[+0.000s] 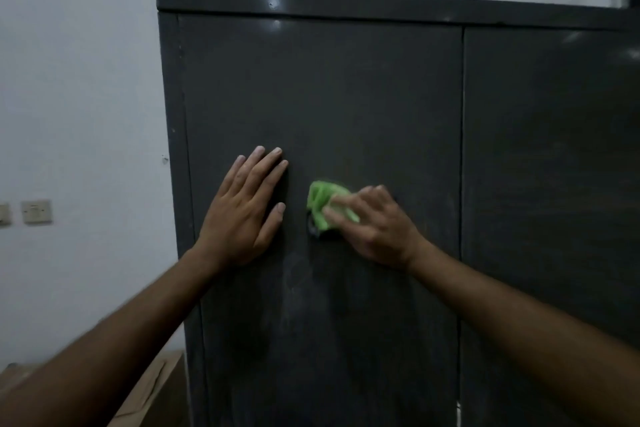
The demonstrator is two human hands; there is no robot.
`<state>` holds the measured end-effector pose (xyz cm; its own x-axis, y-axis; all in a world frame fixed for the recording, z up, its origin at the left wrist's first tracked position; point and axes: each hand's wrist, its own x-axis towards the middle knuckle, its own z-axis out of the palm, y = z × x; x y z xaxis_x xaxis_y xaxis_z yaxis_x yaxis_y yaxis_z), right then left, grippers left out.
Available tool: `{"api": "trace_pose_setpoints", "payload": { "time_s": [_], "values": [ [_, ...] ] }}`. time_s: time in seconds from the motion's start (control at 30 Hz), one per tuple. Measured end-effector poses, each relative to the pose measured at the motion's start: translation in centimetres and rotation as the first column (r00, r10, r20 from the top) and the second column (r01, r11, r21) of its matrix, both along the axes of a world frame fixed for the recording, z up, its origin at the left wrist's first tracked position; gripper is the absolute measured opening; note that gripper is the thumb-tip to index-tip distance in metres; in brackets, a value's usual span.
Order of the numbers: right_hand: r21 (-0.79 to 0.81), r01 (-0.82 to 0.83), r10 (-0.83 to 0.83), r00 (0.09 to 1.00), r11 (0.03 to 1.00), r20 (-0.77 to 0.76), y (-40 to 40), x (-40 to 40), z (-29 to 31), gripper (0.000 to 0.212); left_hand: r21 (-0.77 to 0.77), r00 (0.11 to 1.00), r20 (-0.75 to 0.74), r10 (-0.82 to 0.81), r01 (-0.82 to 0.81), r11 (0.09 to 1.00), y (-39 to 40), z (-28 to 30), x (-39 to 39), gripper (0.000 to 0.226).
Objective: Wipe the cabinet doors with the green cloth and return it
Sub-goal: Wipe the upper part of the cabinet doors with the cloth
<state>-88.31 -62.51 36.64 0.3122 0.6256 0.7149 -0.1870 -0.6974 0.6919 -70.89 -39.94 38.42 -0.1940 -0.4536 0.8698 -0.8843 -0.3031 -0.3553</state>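
Green cloth [320, 206] hides door handle (mostly); right door [554, 184] cropped.

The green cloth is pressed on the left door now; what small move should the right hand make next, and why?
Probably slide the green cloth downward under the right hand. Pale smears show on the left door just below the hands, so that patch looks unwiped. The left hand rests flat on the same door and can steady it meanwhile.

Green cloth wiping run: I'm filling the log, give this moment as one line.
step: wiping left cabinet door | right hand: presses green cloth on door | left hand: flat on door | right door: untouched now
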Motion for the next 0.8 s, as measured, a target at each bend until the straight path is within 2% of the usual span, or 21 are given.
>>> {"api": "trace_pose_setpoints", "payload": {
  "time_s": [0.03, 0.07, 0.1, 0.13, 0.17, 0.2, 0.23, 0.27, 0.3, 0.37, 0.4, 0.43, 0.47, 0.53, 0.6, 0.63, 0.67, 0.7, 0.73, 0.77, 0.8],
  "values": [
    [-0.132, -0.001, -0.019, 0.988, 0.991, -0.151, -0.7, -1.0, 0.3, 0.034, 0.002, 1.000, 0.005, 0.016, -0.016, 1.000, 0.0, 0.0, 0.0, 0.067],
    [-0.186, 0.006, -0.044, 0.978, 0.982, -0.204, -1.6, -2.0, 1.4, 0.034, -0.001, 0.999, 0.007, 0.035, -0.035, 0.999, -0.1, -0.1, -0.2, 0.068],
    [-0.157, 0.021, -0.048, 0.984, 0.987, -0.171, -2.5, -2.7, 2.5, 0.032, -0.008, 0.999, 0.006, 0.050, -0.049, 0.999, -0.2, -0.1, -0.4, 0.068],
    [-0.035, 0.025, -0.027, 0.997, 0.999, -0.066, -3.3, -3.3, 3.7, 0.031, -0.013, 0.998, 0.007, 0.056, -0.056, 0.998, -0.5, -0.1, -0.9, 0.067],
    [0.166, 0.004, -0.017, 0.997, 0.986, 0.075, -3.8, -3.7, 4.6, 0.031, -0.010, 0.998, 0.012, 0.054, -0.054, 0.998, -1.0, -0.1, -1.5, 0.067],
    [0.370, -0.048, -0.034, 0.977, 0.928, 0.211, -3.8, -4.0, 5.0, 0.033, 0.001, 0.999, 0.023, 0.045, -0.045, 0.999, -1.6, -0.1, -2.2, 0.066],
    [0.486, -0.093, -0.066, 0.951, 0.869, 0.301, -3.7, -3.8, 4.6, 0.035, 0.016, 0.999, 0.033, 0.035, -0.036, 0.999, -2.3, -0.2, -3.1, 0.066],
    [0.508, -0.119, -0.067, 0.941, 0.853, 0.333, -3.3, -3.3, 3.6, 0.035, 0.030, 0.999, 0.038, 0.027, -0.028, 0.999, -3.1, -0.2, -4.0, 0.066],
    [0.437, -0.105, -0.024, 0.960, 0.893, 0.280, -2.9, -2.9, 2.3, 0.034, 0.037, 0.999, 0.036, 0.018, -0.019, 0.999, -4.0, -0.2, -4.8, 0.066],
    [0.076, -0.065, 0.066, 0.998, 0.995, -0.001, -3.1, -3.0, -0.3, 0.029, 0.029, 1.000, 0.011, 0.000, 0.000, 1.000, -5.5, 0.0, -6.1, 0.066],
    [-0.069, -0.058, 0.048, 0.989, 0.996, -0.142, -3.8, -3.8, -0.4, 0.028, 0.019, 1.000, -0.005, -0.004, 0.004, 1.000, -6.2, 0.0, -6.6, 0.065],
    [-0.134, -0.044, 0.016, 0.979, 0.990, -0.201, -4.8, -4.6, 0.4, 0.028, 0.008, 1.000, -0.017, -0.004, 0.004, 1.000, -6.7, 0.0, -6.9, 0.064],
    [-0.117, -0.033, 0.011, 0.983, 0.993, -0.181, -5.8, -5.3, 1.3, 0.029, -0.003, 1.000, -0.026, -0.003, 0.003, 1.000, -7.3, 0.0, -7.2, 0.063],
    [0.134, -0.054, 0.052, 0.998, 0.989, 0.020, -7.8, -6.2, 3.2, 0.031, -0.023, 0.999, -0.032, 0.007, -0.008, 1.000, -8.1, -0.3, -7.5, 0.062],
    [0.447, -0.124, 0.009, 0.968, 0.886, 0.251, -8.2, -6.5, 3.3, 0.036, -0.034, 0.999, -0.034, 0.033, -0.034, 0.999, -8.6, -0.6, -7.9, 0.062],
    [0.506, -0.152, -0.014, 0.951, 0.849, 0.308, -7.9, -6.1, 2.4, 0.038, -0.040, 0.999, -0.036, 0.039, -0.040, 0.998, -8.8, -0.6, -8.2, 0.062],
    [0.486, -0.146, -0.004, 0.956, 0.862, 0.295, -7.5, -5.6, 1.3, 0.039, -0.044, 0.999, -0.033, 0.037, -0.039, 0.998, -9.1, -0.5, -8.6, 0.062],
    [0.375, -0.123, 0.046, 0.977, 0.919, 0.207, -7.2, -5.4, 0.0, 0.037, -0.041, 0.999, -0.023, 0.030, -0.031, 0.999, -9.5, -0.3, -9.0, 0.062],
    [0.201, -0.099, 0.088, 0.994, 0.975, 0.064, -7.3, -5.5, -1.1, 0.033, -0.030, 1.000, -0.009, 0.020, -0.021, 0.999, -9.8, -0.1, -9.4, 0.063],
    [0.020, -0.079, 0.081, 0.994, 0.997, -0.079, -7.8, -6.2, -1.3, 0.031, -0.020, 1.000, 0.004, 0.013, -0.013, 1.000, -10.1, 0.1, -9.7, 0.063],
    [-0.097, -0.069, 0.054, 0.987, 0.993, -0.151, -8.7, -7.1, -0.4, 0.029, -0.015, 1.000, 0.011, 0.012, -0.012, 1.000, -10.4, 0.3, -10.0, 0.063]
  ]
}}
